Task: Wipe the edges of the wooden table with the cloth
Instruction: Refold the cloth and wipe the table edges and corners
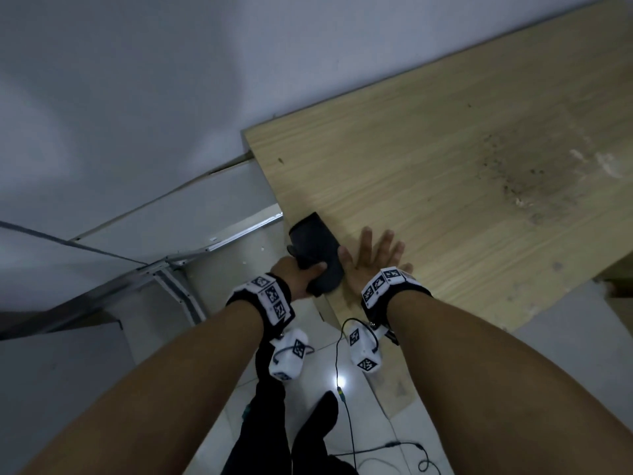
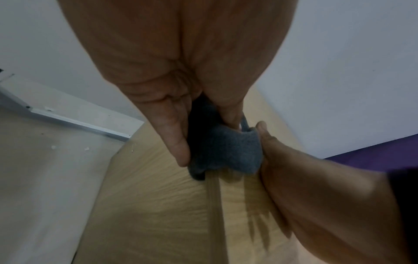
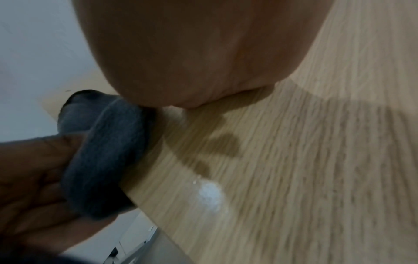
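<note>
Pale wood-grain worktop (image 1: pixel 428 159) against grey wall. Soft, light dark-grey folded cloth (image 1: pixel 317 250) wrapped over its edge, pinched by left hand (image 1: pixel 296 275); grip holding cloth. Right hand (image 1: pixel 375 257) flat, fingers spread.

No words, numbers, brand names or signs can be read in any of the three views. The only printed marks are black-and-white square code patterns on the white and black bands around the left wrist (image 1: pixel 270 296) and the right wrist (image 1: pixel 383 284), and on the small white blocks hanging under the left wrist (image 1: pixel 289 354) and the right wrist (image 1: pixel 363 349); these are blocky patterns, not letters or digits. The light wooden table top (image 1: pixel 445 149) and the dark grey folded cloth (image 1: pixel 317 255) carry no label or lettering that shows.
</note>
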